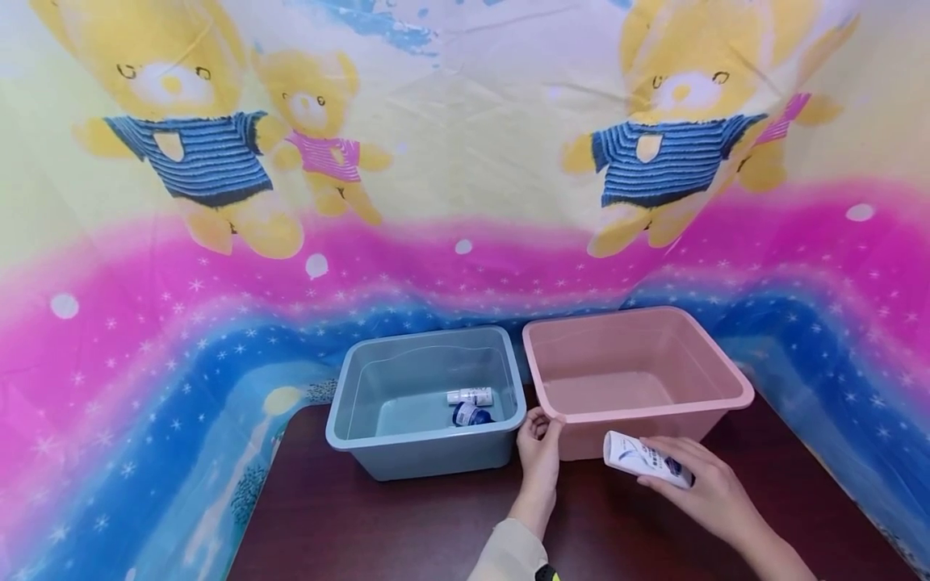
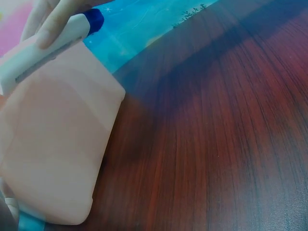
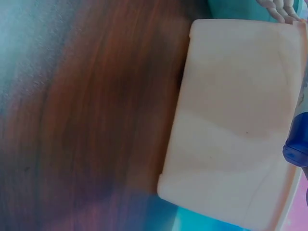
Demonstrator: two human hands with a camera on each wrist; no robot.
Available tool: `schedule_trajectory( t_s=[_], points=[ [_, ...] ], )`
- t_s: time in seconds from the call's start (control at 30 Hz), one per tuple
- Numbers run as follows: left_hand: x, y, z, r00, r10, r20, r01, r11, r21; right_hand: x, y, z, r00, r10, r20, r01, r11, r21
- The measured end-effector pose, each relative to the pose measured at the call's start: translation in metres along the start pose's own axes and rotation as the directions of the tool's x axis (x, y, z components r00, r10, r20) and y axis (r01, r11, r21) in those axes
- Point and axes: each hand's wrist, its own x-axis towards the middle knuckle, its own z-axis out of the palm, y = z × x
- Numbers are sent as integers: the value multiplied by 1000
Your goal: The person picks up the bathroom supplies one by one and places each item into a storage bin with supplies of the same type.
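Observation:
In the head view my right hand (image 1: 708, 484) grips a white bottle (image 1: 639, 458) with printed labels, tilted in front of the pink basin (image 1: 654, 413). The bottle's dark blue cap (image 3: 297, 144) shows in the right wrist view. My left hand (image 1: 539, 456) is at the pink basin's near left corner, thumb on the rim and fingers curled beside it. Left of it stands a blue-grey basin (image 1: 429, 440). Inside that lie a small white bottle (image 1: 472, 396) and a dark blue container (image 1: 471, 415), partly hidden by the near rim.
Both basins stand on a dark reddish wooden table (image 1: 349, 524), close together at its back. Behind them hangs a cloth (image 1: 450, 161) printed with bears. The table's edge runs down at left and right.

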Motion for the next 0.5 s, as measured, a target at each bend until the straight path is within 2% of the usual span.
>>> schedule_trajectory(
  t_s=[0.27, 0.5],
  points=[
    [0, 0, -1, 1000, 1, -1, -1, 1000, 2, 9, 3, -8, 998, -55, -9, 55, 998, 0],
    [1, -1, -1, 1000, 4, 11, -4, 1000, -18, 13, 4, -11, 998, -69, -11, 69, 997, -20]
  ],
)
